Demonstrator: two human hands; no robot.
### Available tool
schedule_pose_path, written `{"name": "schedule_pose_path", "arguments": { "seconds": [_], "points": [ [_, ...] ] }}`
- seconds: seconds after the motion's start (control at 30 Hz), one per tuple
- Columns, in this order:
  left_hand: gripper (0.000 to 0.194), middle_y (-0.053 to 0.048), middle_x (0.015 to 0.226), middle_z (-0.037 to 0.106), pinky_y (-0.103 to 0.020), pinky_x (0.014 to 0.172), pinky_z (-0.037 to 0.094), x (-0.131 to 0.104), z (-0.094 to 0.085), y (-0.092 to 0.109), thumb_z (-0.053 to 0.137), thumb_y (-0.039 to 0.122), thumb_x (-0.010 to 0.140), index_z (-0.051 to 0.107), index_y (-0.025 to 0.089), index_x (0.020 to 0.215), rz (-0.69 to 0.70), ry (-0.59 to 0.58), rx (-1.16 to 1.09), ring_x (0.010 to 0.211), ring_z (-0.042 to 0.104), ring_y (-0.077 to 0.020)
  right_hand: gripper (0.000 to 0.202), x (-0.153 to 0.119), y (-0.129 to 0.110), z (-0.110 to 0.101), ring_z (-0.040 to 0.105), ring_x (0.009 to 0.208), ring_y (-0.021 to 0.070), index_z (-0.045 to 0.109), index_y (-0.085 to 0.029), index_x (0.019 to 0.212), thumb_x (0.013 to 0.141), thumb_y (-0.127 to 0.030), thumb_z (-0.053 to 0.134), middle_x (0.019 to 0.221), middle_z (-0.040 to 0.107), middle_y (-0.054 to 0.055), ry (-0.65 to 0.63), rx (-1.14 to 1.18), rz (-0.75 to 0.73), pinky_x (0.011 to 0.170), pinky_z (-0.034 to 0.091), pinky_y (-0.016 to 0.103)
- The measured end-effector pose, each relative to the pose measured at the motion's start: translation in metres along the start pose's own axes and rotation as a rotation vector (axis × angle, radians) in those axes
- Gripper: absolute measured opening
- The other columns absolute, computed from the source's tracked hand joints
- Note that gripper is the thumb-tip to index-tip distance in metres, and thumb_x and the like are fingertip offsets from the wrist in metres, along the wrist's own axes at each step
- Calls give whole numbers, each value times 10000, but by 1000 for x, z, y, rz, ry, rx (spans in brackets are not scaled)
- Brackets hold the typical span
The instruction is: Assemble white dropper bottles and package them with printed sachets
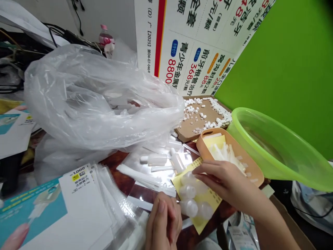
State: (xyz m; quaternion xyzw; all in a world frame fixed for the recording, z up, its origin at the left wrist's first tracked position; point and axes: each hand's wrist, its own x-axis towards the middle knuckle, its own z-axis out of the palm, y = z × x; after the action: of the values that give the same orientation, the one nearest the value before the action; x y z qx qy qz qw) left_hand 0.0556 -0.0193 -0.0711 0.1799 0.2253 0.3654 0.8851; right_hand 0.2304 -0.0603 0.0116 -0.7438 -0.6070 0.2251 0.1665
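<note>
A yellow card (pixel 205 198) lies on the dark wooden table, partly inside a clear sleeve with several small clear plastic bottles (pixel 188 207) over it. My right hand (pixel 225 182) rests flat on the card's upper part, fingertips touching one bottle. My left hand (pixel 162 224) is curled at the card's lower left edge, pinching the sleeve's edge; what it grips is partly hidden by the fingers.
A big crumpled clear plastic bag (pixel 99 100) fills the left middle. An orange tray (pixel 256 170) of clear parts, a green basin (pixel 283 149), a cardboard sheet (pixel 189 128) with white pellets, loose white tubes (pixel 156 159) and stacked printed cards (pixel 78 205) surround the hands.
</note>
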Motion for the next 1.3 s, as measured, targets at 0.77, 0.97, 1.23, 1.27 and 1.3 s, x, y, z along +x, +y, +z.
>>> {"name": "schedule_pose_path", "arguments": {
  "seconds": [0.77,0.97,1.23,1.27,1.3],
  "points": [
    [465,83,461,312,-241,447,142,-3,3,0,633,536,866,491,188,593,-25,74,162,443,184,-79,320,192,85,-38,634,1030,215,589,-171,1209,943,-348,599,1221,614,89,-48,-609,422,871,551,426],
    [461,81,479,301,-251,472,157,-6,5,2,601,551,878,470,197,612,-45,94,204,460,194,-88,202,145,48,-63,637,877,178,575,-133,1074,939,-283,590,979,650,55,90,-463,247,753,545,328],
    [483,75,465,282,-234,462,171,-7,7,0,628,587,828,481,198,583,-81,166,233,450,216,-89,122,-8,-6,-31,569,701,104,545,-227,904,998,-274,483,802,564,-7,-148,435,-112,619,481,221],
    [475,74,459,279,-238,465,172,-7,8,-1,623,578,831,480,201,580,-75,176,236,449,209,-93,97,-17,-7,-25,560,723,107,538,-241,931,1001,-256,472,822,560,-7,-125,440,-113,638,475,221],
    [467,73,455,277,-242,468,175,-8,10,-1,618,566,833,478,203,576,-68,185,241,450,204,-96,74,-23,-6,-19,562,761,111,532,-258,987,1003,-239,462,868,568,-3,-102,415,-110,667,475,222]
  ]
}}
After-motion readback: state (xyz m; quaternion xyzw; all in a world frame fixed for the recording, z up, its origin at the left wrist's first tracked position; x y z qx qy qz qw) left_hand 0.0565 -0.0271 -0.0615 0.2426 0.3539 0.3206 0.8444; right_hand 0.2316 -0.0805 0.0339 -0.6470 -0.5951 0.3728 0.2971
